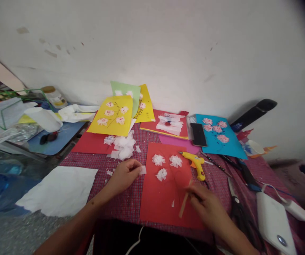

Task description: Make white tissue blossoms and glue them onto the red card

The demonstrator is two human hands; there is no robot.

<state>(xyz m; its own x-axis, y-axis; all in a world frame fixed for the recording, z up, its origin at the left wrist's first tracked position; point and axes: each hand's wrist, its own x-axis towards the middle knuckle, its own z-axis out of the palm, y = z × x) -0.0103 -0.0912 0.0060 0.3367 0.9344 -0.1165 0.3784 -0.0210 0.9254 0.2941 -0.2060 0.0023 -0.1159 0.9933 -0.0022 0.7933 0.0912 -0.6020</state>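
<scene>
My left hand pinches a small white tissue square at the left edge of a red sheet of paper. Over that sheet's right side, my right hand is closed on a thin wooden stick, tilted with its lower end near the paper. Three white crumpled tissue flowers sit on the upper part of the sheet, and a small white scrap lies lower down. A yellow hot glue gun rests across the sheet's upper right edge. Left of the sheet is a heap of white tissue pieces.
Yellow flower pictures lean at the back, and a blue one lies to the right. A black phone, scissors and a white power bank are on the right. White paper overhangs the left edge.
</scene>
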